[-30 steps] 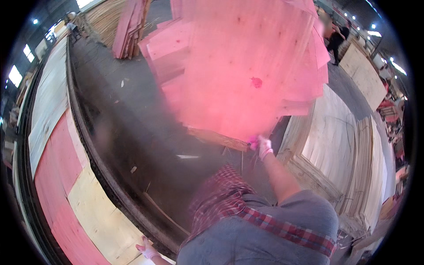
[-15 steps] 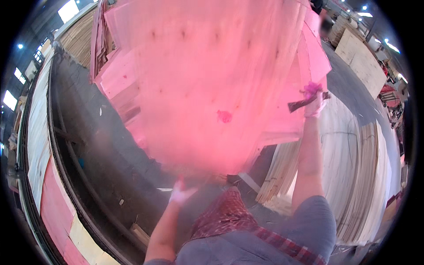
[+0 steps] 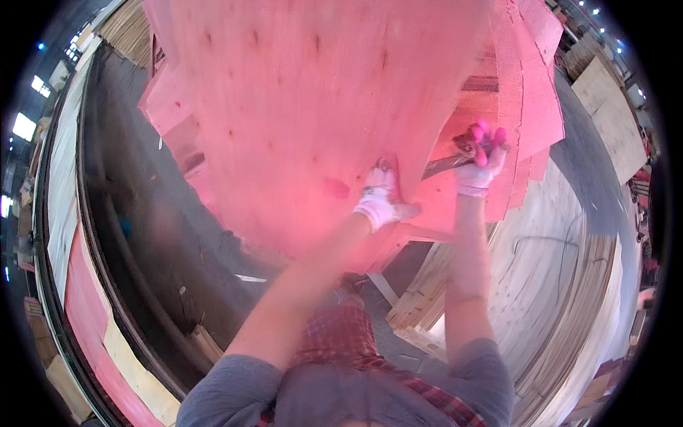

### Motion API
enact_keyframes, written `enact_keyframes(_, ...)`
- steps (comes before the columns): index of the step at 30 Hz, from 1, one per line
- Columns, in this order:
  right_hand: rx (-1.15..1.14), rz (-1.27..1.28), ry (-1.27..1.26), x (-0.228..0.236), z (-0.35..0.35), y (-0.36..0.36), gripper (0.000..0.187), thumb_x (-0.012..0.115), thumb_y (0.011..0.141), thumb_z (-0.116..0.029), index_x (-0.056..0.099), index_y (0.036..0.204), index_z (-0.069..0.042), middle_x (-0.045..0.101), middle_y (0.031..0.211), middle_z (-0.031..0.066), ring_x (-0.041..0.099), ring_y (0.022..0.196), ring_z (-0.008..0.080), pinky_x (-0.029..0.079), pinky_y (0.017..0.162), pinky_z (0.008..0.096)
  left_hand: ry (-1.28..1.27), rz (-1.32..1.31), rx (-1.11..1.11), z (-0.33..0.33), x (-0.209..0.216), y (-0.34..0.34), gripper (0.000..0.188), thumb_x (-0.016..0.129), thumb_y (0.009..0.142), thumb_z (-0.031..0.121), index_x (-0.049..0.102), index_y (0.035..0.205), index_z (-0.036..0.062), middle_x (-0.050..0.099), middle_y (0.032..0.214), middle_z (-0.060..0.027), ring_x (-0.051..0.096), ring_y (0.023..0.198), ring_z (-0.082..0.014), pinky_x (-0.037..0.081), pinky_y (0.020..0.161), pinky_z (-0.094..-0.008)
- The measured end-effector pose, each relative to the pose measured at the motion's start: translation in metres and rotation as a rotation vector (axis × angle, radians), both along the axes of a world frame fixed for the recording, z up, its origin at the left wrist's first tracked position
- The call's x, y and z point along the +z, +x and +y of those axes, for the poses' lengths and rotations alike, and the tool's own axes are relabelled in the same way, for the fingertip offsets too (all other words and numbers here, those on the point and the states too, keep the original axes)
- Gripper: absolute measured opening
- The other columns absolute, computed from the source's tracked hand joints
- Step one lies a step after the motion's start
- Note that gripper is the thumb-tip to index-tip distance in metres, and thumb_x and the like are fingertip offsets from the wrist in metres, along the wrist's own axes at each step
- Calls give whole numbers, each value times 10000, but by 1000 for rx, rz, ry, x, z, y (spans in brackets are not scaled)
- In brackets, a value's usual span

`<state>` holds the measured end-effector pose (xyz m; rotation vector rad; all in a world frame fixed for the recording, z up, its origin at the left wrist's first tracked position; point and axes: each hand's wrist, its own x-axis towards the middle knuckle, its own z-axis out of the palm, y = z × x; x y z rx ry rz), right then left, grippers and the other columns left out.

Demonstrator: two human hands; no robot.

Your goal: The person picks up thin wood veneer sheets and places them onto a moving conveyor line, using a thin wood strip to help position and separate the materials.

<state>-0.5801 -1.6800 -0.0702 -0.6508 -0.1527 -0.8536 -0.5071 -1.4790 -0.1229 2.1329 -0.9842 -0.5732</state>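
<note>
A stack of pink-coloured wood veneer sheets lies in front of me, the top sheet marked with dark knots and a darker pink spot. My left hand, in a white glove, rests on the top sheet near its right edge, fingers stretched out and thumb apart. To its right, my right hand, in a white glove with pink-stained fingertips, is closed round a dark narrow strip. One end of the strip points left toward the top sheet's edge; its exact kind is unclear. Pink sheets with uneven edges lie beneath both hands.
At right stands a stack of pale veneer, with a large pale board beyond it. Along the left runs a long dark rail beside pink and pale sheets. Grey floor lies between the rail and the pink stack.
My left hand has moved up and right from below the stack's near edge onto the top sheet. The right hand, still holding the dark strip, has shifted slightly left in view.
</note>
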Motion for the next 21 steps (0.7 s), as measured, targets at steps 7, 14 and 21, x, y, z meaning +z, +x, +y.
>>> enact_keyframes(7,-161,665,-173,31,38,27,437,462,896,-366,543,1118,2,615,1045,105,482,519,71,386,490,192,-219,10,127,5,-39,-19,737,603,764,155,223,1390,70,468,1225,-187,500,1050,-212,427,866,-311)
enact_keyframes(14,17,820,-455,28,94,120,310,599,821,-159,536,1094,-27,598,955,26,556,635,114,501,455,260,-363,389,126,161,13,-16,317,547,815,39,537,1131,24,608,951,-48,520,798,-79,456,659,-258)
enact_keyframes(21,227,901,-797,54,254,178,409,580,820,-183,477,1195,-58,611,821,42,568,677,142,481,603,291,-390,513,415,306,4,-51,288,622,769,35,586,1055,44,616,981,-5,568,904,-134,471,792,-293)
